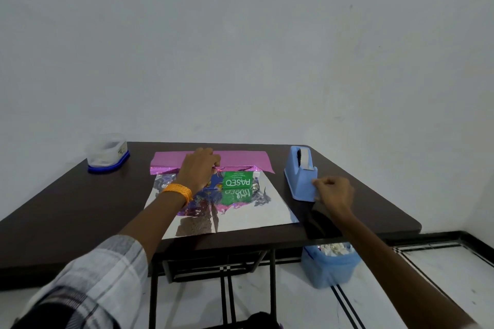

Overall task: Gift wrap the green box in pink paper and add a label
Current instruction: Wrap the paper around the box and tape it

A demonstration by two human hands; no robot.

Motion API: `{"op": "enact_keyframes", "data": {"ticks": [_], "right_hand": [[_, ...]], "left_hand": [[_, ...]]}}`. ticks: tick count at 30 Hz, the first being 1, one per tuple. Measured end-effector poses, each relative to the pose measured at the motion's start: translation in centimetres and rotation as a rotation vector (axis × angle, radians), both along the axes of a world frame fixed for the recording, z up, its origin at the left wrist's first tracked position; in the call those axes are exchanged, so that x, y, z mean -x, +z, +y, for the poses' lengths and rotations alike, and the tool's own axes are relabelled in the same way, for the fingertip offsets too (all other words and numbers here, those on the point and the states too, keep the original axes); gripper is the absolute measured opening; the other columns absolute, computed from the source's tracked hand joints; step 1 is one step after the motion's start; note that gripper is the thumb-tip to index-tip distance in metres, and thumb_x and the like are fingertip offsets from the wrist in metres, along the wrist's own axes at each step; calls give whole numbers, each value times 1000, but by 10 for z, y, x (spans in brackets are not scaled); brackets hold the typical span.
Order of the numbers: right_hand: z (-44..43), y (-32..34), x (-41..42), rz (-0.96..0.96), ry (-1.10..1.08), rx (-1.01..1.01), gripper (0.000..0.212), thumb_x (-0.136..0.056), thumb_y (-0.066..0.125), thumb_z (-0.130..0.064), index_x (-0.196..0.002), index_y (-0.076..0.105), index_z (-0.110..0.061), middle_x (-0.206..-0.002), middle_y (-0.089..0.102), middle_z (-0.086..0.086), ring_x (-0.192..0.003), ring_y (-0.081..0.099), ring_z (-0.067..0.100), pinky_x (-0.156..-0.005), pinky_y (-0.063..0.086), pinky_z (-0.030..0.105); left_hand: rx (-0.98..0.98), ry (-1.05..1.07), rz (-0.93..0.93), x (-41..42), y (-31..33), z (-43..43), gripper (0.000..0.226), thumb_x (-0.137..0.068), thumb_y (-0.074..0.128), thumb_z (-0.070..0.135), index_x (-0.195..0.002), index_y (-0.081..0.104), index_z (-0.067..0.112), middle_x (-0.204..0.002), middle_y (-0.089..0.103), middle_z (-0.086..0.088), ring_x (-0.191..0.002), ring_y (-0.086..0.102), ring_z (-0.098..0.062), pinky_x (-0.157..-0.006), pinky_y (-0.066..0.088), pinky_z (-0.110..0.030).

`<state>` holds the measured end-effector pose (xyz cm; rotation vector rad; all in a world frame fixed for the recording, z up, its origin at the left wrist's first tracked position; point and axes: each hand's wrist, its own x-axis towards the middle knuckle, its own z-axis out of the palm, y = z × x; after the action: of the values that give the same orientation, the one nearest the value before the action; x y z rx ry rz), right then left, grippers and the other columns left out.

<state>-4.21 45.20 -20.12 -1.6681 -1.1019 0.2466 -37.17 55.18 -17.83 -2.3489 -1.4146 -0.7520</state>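
The green box (pixel 237 181) lies on the shiny silver inside of the wrapping sheet (pixel 240 219) in the middle of the dark table. The sheet's far part is folded over the box and shows its pink side (pixel 240 158). My left hand (pixel 200 169), with an orange band at the wrist, presses the pink fold down on the box's left part. My right hand (pixel 333 192) is at the near end of the blue tape dispenser (pixel 300 173) to the right of the sheet, with thumb and fingers pinched together; whether tape is between them cannot be told.
A clear container with a blue base (pixel 108 155) stands at the table's far left corner. Under the table's right side a blue bin (pixel 330 266) with white scraps stands on the tiled floor. The table (pixel 66 208) stands close to a white wall.
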Motion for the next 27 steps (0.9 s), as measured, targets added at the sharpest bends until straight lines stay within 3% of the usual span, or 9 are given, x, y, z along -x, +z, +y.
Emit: {"op": "enact_keyframes", "data": {"ticks": [2, 5, 8, 10, 13, 16, 18, 21, 27], "right_hand": [[-5, 16, 13, -63, -17, -70, 22, -94, 66, -32, -84, 71, -13, -81, 69, 1, -75, 65, 15, -55, 44, 23], [-6, 40, 46, -144, 111, -238, 6, -90, 67, -30, -86, 63, -30, -88, 67, -10, -83, 64, 7, -68, 48, 26], [3, 49, 86, -187, 323, -294, 26, -84, 70, -16, -101, 61, -33, -97, 67, -11, -90, 65, 4, -76, 52, 25], [18, 49, 112, -223, 524, -179, 46, -82, 73, -9, -120, 57, -29, -102, 68, -3, -95, 66, 10, -80, 56, 28], [48, 42, 142, -420, 649, -68, 69, -80, 76, -4, -137, 46, -29, -111, 67, 8, -103, 65, 19, -85, 58, 37], [73, 37, 161, -607, 650, -27, 80, -81, 76, -6, -147, 36, -30, -115, 69, 8, -103, 65, 24, -83, 57, 43], [81, 34, 166, -680, 632, -33, 82, -82, 76, -7, -149, 34, -29, -106, 72, 3, -95, 67, 21, -79, 57, 42], [89, 30, 167, -669, 607, -70, 82, -81, 78, -8, -149, 37, -28, -92, 75, -2, -86, 69, 18, -73, 58, 39], [93, 22, 164, -616, 588, -145, 75, -79, 81, -7, -143, 46, -25, -90, 76, -2, -83, 71, 14, -75, 60, 37]], "left_hand": [[12, -15, 2, 0, 0, -1, 15, -90, 67, 13, -104, 66, 13, -102, 61, -7, -96, 54, -27, -82, 48, -41], [1, -18, -31, 1, -3, -1, 14, -89, 69, 15, -103, 67, 14, -101, 60, -6, -96, 53, -26, -80, 47, -39], [-6, -24, -71, 3, -6, 0, 13, -87, 70, 13, -100, 68, 16, -100, 60, -5, -94, 53, -26, -76, 46, -38], [6, -30, -101, 4, -5, 0, 13, -85, 71, 12, -97, 69, 16, -98, 61, -6, -93, 54, -27, -75, 47, -39], [22, -40, -172, 5, -4, 1, 12, -83, 75, 16, -94, 72, 16, -94, 62, -4, -89, 55, -25, -74, 49, -39], [8, -49, -210, 6, -8, 2, 12, -82, 76, 18, -94, 72, 17, -92, 62, -3, -86, 55, -23, -73, 49, -38], [6, -49, -203, 5, -8, 1, 12, -83, 75, 19, -95, 72, 19, -93, 62, -3, -86, 55, -24, -73, 49, -38], [1, -47, -180, 6, -10, 4, 15, -83, 74, 17, -98, 71, 20, -95, 62, -4, -88, 54, -25, -73, 48, -40], [35, -134, -297, 25, -6, 5, 35, -86, 72, 34, -119, 66, 23, -99, 60, -1, -91, 51, -18, -76, 45, -35]]}}
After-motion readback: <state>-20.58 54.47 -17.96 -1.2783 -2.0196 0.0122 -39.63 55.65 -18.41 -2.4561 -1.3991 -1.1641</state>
